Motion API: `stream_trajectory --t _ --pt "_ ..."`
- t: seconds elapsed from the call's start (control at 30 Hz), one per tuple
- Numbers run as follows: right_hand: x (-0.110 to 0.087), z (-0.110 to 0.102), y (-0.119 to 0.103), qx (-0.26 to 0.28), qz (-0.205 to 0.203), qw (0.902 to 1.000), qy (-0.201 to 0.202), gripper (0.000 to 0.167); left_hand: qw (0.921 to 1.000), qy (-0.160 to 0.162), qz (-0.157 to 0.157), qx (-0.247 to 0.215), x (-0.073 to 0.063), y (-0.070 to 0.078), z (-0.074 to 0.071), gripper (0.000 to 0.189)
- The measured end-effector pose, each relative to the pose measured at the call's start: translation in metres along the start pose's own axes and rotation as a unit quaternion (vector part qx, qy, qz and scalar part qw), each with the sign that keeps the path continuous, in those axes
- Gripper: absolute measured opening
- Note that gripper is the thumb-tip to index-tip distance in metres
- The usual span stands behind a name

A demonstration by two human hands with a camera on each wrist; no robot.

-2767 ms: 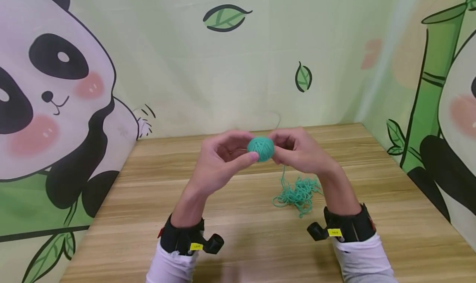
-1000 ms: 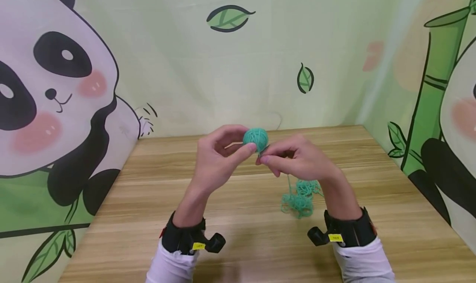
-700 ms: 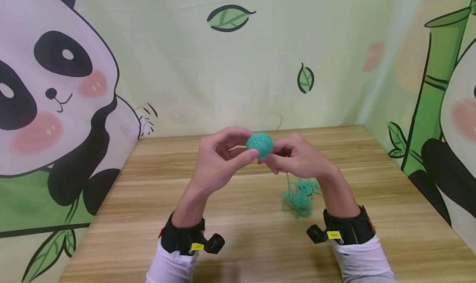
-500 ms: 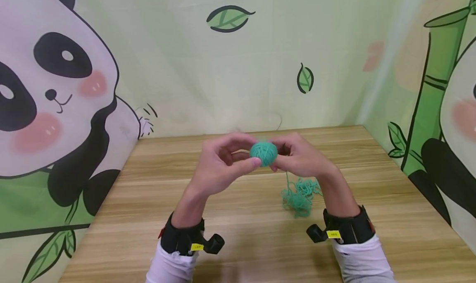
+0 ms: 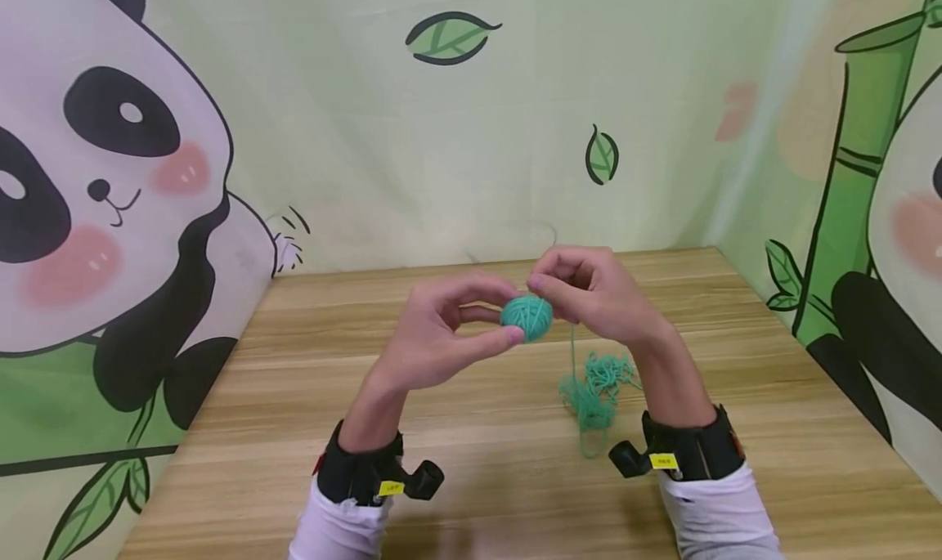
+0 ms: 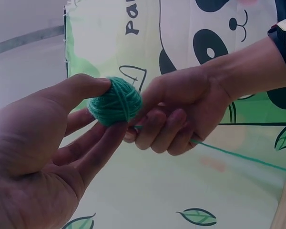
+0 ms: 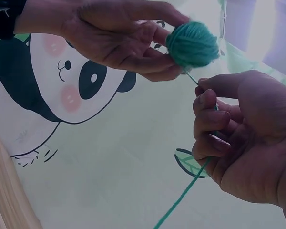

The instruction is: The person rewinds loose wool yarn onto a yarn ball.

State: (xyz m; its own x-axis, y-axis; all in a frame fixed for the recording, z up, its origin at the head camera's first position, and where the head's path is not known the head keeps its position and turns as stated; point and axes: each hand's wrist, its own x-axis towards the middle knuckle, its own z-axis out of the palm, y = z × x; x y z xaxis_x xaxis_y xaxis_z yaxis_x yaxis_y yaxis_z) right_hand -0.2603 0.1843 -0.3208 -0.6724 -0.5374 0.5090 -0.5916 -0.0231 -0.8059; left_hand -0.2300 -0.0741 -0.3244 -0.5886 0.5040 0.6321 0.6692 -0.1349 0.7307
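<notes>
A small ball of green yarn is pinched between the thumb and fingers of my left hand, above the table. Just right of the ball and slightly higher, my right hand pinches the yarn strand with thumb and forefinger. In the right wrist view the strand runs from the ball through my curled right fingers and out below them. It hangs down to a loose tangle of green yarn on the table. Both wrist views show the ball with its wound strands.
The wooden table stretches under both arms. A pale cloth backdrop with pandas, leaves and bamboo stands behind and at the sides. Each wrist wears a black strap with a small camera.
My right hand has gone around the ball, dipping below it and rising above its right side. The ball has tilted and moved slightly lower and right. The tangle has shifted, with a loop nearer me.
</notes>
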Motion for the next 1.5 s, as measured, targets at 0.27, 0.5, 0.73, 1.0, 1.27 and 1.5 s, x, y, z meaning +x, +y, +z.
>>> stream_trajectory --t 0.27,0.5,0.73,1.0,1.27,1.5 --pt "-0.002 0.002 -0.007 -0.004 -0.014 0.9995 0.027 0.016 0.9979 0.004 -0.005 0.065 0.001 -0.006 -0.002 0.033" --pt "-0.004 0.004 -0.012 -0.011 -0.034 0.9988 0.033 0.014 0.9951 0.002 0.003 0.099 0.003 -0.009 -0.004 0.03" --pt "-0.005 0.005 -0.014 -0.019 -0.06 0.9973 0.037 0.014 0.9898 0.003 0.035 0.138 0.004 -0.014 -0.005 0.028" --pt "-0.008 0.01 -0.021 -0.027 -0.095 0.9934 0.059 0.013 0.9834 0.015 0.045 0.175 0.005 -0.019 -0.008 0.025" --pt "-0.009 0.014 -0.026 -0.026 -0.117 0.989 0.086 0.017 0.9765 0.034 0.042 0.209 0.005 -0.02 -0.01 0.027" --pt "-0.009 0.013 -0.024 -0.038 -0.121 0.991 0.044 0.012 0.9822 0.087 0.028 0.164 0.006 -0.019 -0.009 0.029"
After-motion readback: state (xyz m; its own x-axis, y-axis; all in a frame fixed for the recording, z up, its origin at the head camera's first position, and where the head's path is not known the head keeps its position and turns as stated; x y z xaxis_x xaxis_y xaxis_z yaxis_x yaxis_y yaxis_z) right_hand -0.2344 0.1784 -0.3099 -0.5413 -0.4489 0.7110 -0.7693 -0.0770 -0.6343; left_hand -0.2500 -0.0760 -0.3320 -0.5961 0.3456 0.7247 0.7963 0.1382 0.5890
